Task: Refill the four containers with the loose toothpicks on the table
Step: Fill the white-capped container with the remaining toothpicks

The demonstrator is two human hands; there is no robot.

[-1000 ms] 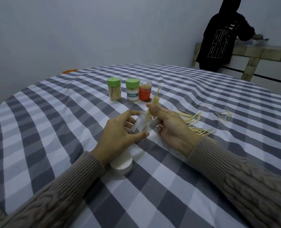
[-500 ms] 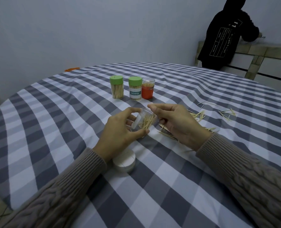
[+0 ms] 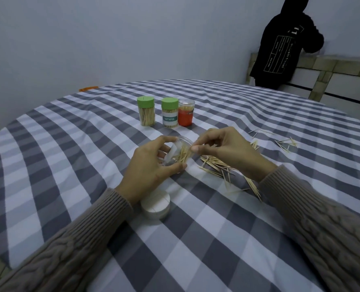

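Near the worktop's middle, my left hand (image 3: 151, 163) grips a tilted clear container (image 3: 176, 153); my right hand (image 3: 223, 150) pinches toothpicks (image 3: 184, 154) at its mouth. Loose toothpicks (image 3: 219, 165) lie beside it. Tilting further, I judge, could spill them.

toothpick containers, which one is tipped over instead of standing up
The clear container held in the left hand, mouth tilted toward the right hand. The two green-lidded ones and the orange one stand upright.
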